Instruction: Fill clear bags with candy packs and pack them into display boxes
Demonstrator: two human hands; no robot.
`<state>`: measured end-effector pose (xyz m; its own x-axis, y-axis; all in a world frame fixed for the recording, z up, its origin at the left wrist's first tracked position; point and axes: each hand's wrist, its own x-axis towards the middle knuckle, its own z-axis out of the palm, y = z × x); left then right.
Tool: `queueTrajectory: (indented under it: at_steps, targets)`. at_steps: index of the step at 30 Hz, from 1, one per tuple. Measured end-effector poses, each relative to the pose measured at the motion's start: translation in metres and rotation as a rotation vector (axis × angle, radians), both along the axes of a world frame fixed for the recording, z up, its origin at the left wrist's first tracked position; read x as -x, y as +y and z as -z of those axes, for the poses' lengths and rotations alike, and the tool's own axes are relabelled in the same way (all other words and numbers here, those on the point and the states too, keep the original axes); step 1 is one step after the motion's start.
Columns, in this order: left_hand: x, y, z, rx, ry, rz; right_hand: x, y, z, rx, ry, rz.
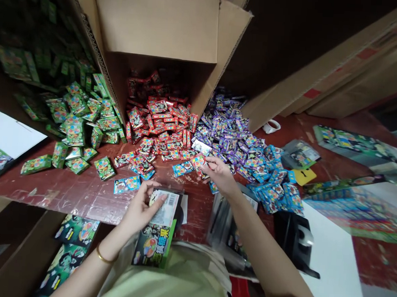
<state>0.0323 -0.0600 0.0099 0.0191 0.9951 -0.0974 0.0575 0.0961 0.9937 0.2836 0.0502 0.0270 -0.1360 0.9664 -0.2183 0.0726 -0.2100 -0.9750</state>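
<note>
My left hand (144, 206) grips the upper left side of a black and green printed package (156, 235) at the table's front edge, its thumb lying over a white label. Farther forward, my right hand (220, 174) pinches a small red packet (198, 161) at the front of the red pile. Heaps of small packets lie beyond the hands: green ones (74, 131) at left, red ones (166, 124) in the middle, purple ones (226, 128) to the right, and blue ones (273, 183) beside those. A blue packet (126, 184) lies close to my left hand.
Cardboard boxes (158, 22) stand open behind the heaps. On the red table (72, 195), a black tape dispenser (293, 242) is at right, with a tape roll (271, 126) behind. Clear plastic packages (227, 225) lie under my right forearm. Filled packs (355, 143) are far right.
</note>
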Motion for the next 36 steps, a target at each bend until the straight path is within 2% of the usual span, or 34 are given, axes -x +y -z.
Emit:
queueTrajectory:
  at_steps: [3, 7, 10, 13, 15, 19, 22, 26, 29, 33, 34, 36]
  targets:
    - [-0.003, 0.001, -0.003, 0.016, -0.006, 0.01, -0.005, -0.016, -0.006, 0.037, 0.057, 0.018]
    - [-0.006, -0.001, -0.004, 0.011, 0.041, -0.012, -0.011, -0.029, -0.012, -0.064, 0.076, 0.067]
    - [-0.009, -0.003, -0.005, -0.004, 0.072, -0.009, -0.007, -0.033, -0.023, -0.094, 0.201, 0.064]
    - [-0.013, -0.004, -0.009, -0.028, 0.079, 0.019, 0.014, -0.034, -0.033, -0.062, 0.33, -0.006]
    - [-0.015, -0.004, -0.012, -0.037, 0.078, 0.032, 0.034, -0.034, -0.035, -0.086, 0.306, -0.04]
    - [-0.015, -0.008, -0.017, -0.056, 0.071, 0.036, 0.068, -0.031, -0.032, -0.32, 0.161, -0.127]
    - [-0.012, -0.011, -0.017, -0.063, 0.046, 0.021, 0.07, -0.031, -0.032, -0.401, 0.116, -0.278]
    - [-0.009, -0.015, -0.01, -0.044, -0.031, 0.019, 0.055, -0.032, -0.035, -0.335, 0.017, -0.484]
    - [-0.007, -0.016, -0.008, -0.033, -0.047, -0.018, 0.054, -0.033, -0.031, -0.287, 0.001, -0.399]
    - [-0.003, -0.016, -0.011, -0.05, -0.028, -0.058, 0.07, -0.037, -0.023, -0.189, 0.153, -0.122]
    - [-0.002, -0.016, -0.011, -0.054, -0.024, -0.059, 0.074, -0.038, -0.021, -0.183, 0.169, -0.097]
    - [-0.001, -0.016, -0.011, -0.059, -0.028, -0.05, 0.076, -0.039, -0.022, -0.192, 0.139, -0.145]
